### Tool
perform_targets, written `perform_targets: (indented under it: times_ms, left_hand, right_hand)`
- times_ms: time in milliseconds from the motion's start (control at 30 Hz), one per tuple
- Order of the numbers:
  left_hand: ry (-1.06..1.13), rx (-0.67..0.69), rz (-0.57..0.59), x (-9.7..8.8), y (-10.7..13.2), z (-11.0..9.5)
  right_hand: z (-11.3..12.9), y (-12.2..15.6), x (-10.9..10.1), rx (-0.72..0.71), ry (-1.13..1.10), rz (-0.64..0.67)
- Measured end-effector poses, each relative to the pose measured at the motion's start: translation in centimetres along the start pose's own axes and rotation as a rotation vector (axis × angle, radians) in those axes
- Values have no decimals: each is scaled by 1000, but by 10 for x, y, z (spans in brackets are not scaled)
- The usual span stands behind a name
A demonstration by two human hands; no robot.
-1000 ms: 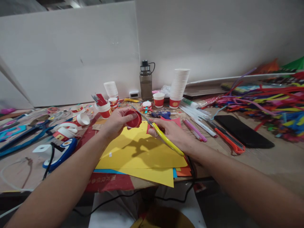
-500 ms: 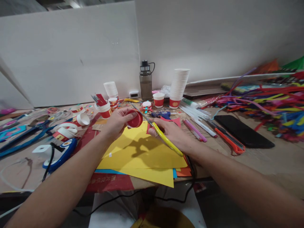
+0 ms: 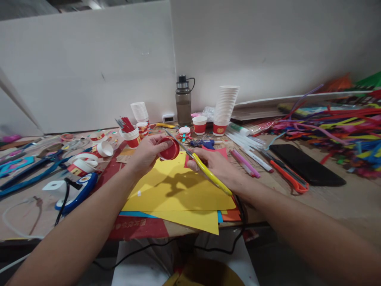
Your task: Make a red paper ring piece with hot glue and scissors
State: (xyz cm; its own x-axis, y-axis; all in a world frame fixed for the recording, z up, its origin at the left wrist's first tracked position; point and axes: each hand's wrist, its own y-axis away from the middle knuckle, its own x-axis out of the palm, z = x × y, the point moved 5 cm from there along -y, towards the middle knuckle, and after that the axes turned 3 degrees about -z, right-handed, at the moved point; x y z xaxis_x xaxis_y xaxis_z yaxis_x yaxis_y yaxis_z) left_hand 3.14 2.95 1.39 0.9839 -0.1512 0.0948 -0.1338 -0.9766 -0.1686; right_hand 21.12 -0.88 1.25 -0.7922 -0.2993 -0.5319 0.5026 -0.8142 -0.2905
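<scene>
My left hand [image 3: 147, 153] is closed around a small red paper cup [image 3: 169, 148], held on its side just above the yellow paper sheets [image 3: 175, 190]. My right hand [image 3: 218, 167] grips yellow-handled scissors [image 3: 205, 169]. Their blades [image 3: 175, 141] point up and left and meet the cup's rim. Both hands hover over the middle of the cluttered desk.
A tall stack of paper cups [image 3: 225, 105], a water bottle [image 3: 182, 101] and a glue gun [image 3: 202, 142] stand behind. Pens [image 3: 247, 157], an orange box cutter [image 3: 287, 176] and a black phone [image 3: 306, 170] lie right. Pipe cleaners [image 3: 336, 127] pile far right; cut cups [image 3: 102, 149] lie left.
The hands and view have shifted very slightly; the cup has turned a little in my left hand while the scissor blades stay at its rim.
</scene>
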Motion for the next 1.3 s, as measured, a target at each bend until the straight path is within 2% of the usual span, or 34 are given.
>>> perform_targets:
  times_ms: [533,833,1300]
  left_hand:
    - [36,14,-18,-3,-1,0]
    - [148,19,-80,-4,-2,1]
    - [91,-5,-97,-7,-2,-1]
  right_hand:
    - [0,0,-1,5,69,-22]
    - [3,1,-2,5,58,-20]
    - [7,3,-2,-7,92,-17]
